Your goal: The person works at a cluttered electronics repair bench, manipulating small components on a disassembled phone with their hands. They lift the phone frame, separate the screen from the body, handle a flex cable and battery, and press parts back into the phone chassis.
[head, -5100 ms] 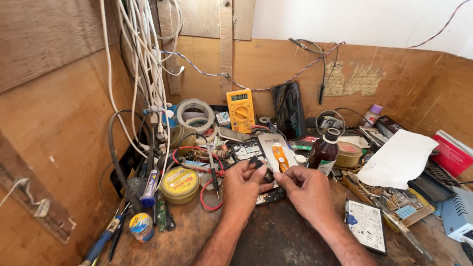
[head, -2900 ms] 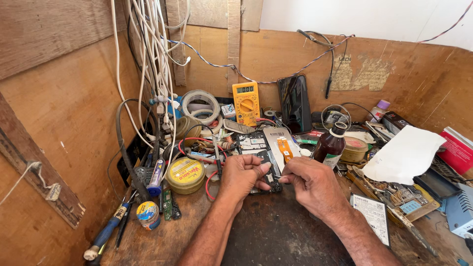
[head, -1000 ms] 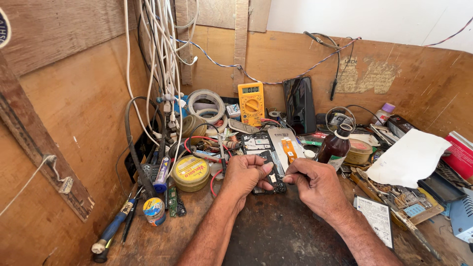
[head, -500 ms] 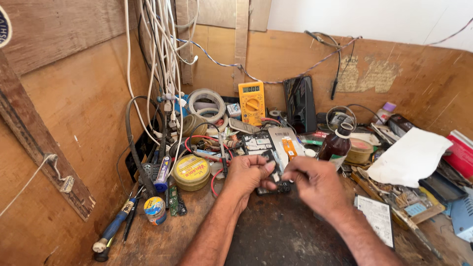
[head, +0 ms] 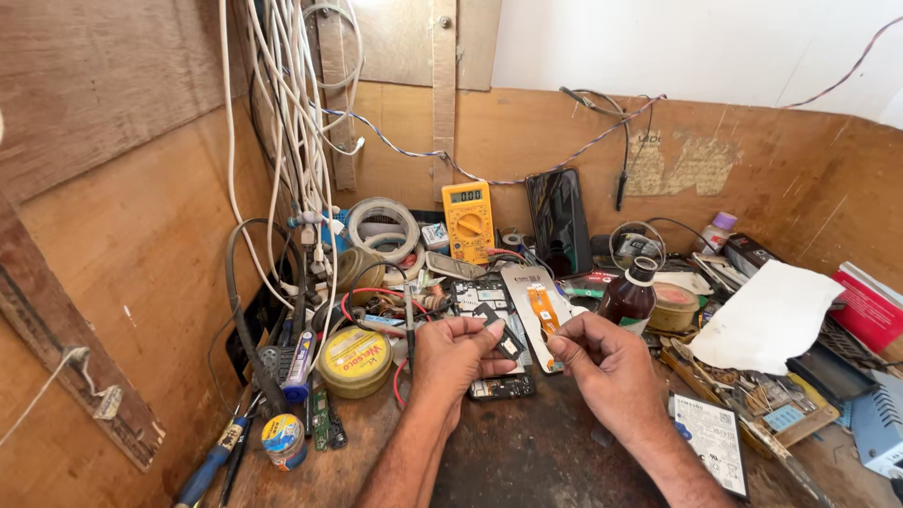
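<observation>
My left hand [head: 458, 353] pinches a small black flat part [head: 499, 335] between thumb and fingers, lifted a little above the bench. My right hand [head: 602, 353] is just right of it with fingers curled together; whether it grips anything is hidden. Under both hands lies an opened phone body [head: 494, 329] with its circuit board showing. Beside it lies the phone's pale back panel [head: 534, 310] with an orange flex strip.
A yellow multimeter [head: 467, 221] leans on the back wall beside a dark phone [head: 559, 219]. A round yellow tin [head: 355, 360], tape rolls [head: 381, 226], a brown bottle [head: 629, 295], white paper [head: 767, 315], screwdrivers [head: 221, 452] and hanging cables [head: 292, 122] crowd the wooden bench.
Both hands have risen slightly off the opened phone. My left hand now holds the small black part up, and the right hand has drawn a little to the right.
</observation>
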Motion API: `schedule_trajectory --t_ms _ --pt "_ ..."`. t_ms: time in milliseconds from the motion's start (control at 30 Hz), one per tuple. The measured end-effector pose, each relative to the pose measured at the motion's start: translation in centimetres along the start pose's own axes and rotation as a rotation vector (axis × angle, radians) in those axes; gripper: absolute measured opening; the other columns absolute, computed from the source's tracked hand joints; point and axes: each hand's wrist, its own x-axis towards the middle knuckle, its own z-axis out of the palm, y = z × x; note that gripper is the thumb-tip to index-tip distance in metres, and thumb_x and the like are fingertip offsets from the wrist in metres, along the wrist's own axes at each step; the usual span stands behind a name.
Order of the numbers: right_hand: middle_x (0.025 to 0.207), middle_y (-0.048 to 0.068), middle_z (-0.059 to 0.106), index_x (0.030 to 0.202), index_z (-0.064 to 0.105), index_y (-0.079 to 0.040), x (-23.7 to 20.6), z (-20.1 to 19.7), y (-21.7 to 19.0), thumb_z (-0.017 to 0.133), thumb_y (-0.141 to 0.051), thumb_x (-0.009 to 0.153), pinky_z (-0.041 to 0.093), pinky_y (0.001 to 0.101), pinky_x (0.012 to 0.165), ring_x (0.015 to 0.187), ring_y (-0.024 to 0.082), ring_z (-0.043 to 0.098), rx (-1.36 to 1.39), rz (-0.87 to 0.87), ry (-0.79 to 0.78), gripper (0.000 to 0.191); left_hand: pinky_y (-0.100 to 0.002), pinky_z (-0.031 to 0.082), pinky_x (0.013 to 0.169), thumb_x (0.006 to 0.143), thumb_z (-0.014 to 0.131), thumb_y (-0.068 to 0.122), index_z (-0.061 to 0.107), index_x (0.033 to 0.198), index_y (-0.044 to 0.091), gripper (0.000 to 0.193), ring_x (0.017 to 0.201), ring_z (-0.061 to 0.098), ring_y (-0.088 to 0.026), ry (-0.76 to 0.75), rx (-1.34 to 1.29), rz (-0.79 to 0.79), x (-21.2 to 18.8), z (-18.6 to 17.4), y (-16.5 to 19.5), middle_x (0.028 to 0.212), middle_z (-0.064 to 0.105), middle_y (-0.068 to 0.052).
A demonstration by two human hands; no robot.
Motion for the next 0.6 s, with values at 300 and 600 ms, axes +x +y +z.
schedule_trajectory --t_ms 300,600 --pt "0.066 -0.002 0.065 0.089 0.071 -0.003 -0.3 0.7 0.6 0.071 -0.02 0.094 0.036 0.024 0.048 0.056 0.005 0.049 0.199 0.074 -0.021 0.018 -0.035 0.066 0.061 0.09 0.074 0.006 0.069 0.094 -0.009 0.017 0.064 0.074 -0.022 -0.031 -0.06 -0.062 -0.1 -0.3 -0.2 0.082 0.074 -0.015" --pt "0.07 -0.001 0.067 0.09 0.071 0.0 0.0 2.0 2.0 0.071 -0.017 0.094 0.044 0.0218 0.055 0.063 0.004 0.057 0.216 0.015 -0.082 0.018 -0.036 0.068 0.064 0.09 0.072 0.003 0.07 0.094 -0.008 0.012 0.068 0.075 -0.022 -0.044 -0.08 -0.04 0.7 -0.9 -1.2 0.085 0.076 -0.016"
